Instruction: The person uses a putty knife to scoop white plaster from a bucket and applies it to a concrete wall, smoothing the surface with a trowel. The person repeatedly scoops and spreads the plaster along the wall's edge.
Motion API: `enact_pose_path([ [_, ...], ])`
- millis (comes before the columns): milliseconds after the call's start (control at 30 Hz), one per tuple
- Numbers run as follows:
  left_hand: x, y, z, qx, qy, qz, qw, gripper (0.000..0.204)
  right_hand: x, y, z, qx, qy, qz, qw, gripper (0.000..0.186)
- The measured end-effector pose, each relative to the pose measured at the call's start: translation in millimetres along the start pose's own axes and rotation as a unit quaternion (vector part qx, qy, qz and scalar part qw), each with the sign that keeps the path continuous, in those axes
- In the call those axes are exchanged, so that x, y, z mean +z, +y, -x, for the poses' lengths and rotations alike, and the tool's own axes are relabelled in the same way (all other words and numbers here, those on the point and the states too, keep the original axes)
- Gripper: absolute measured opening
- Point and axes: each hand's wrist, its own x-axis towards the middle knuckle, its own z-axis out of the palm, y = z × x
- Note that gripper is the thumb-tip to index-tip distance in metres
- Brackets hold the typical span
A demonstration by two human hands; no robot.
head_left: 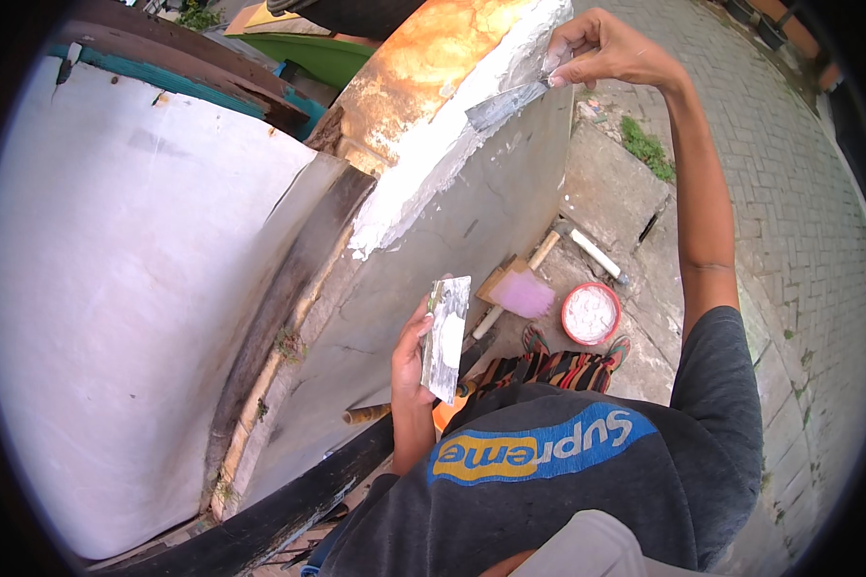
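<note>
My right hand (592, 58) is closed on a putty knife (503, 104), whose blade lies against the white paste (419, 168) spread along the edge of a concrete wall (476, 226), at its weathered orange-stained top. My left hand (408, 356) grips a flat rectangular metal plate (445, 337) smeared with white and grey paste, held low in front of the wall. On the ground below, near my feet, stands a red tub (590, 313) of white paste.
A pink-smeared board (520, 293), a long handle and a white rod (597, 253) lie on cracked paving. A large white panel (135, 308) is at left, with a dark pole (289, 486) below. Weeds (645, 147) grow beside the brick-paved lane (779, 173) at right.
</note>
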Motion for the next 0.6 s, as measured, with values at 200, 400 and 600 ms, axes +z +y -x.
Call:
enact_pose_path([
  [200,7,1,0,0.005,0.024,-0.030,0.999,0.057,-23,8,15,0.050,0.048,0.009,0.998,0.019],
  [400,1,-6,-1,0.002,0.039,-0.023,0.999,0.057,18,-3,21,0.020,0.003,0.002,1.000,0.022],
  [600,18,-6,-2,-0.008,0.033,-0.022,0.999,0.058,52,-12,5,-0.028,-0.005,0.003,1.000,0.020],
])
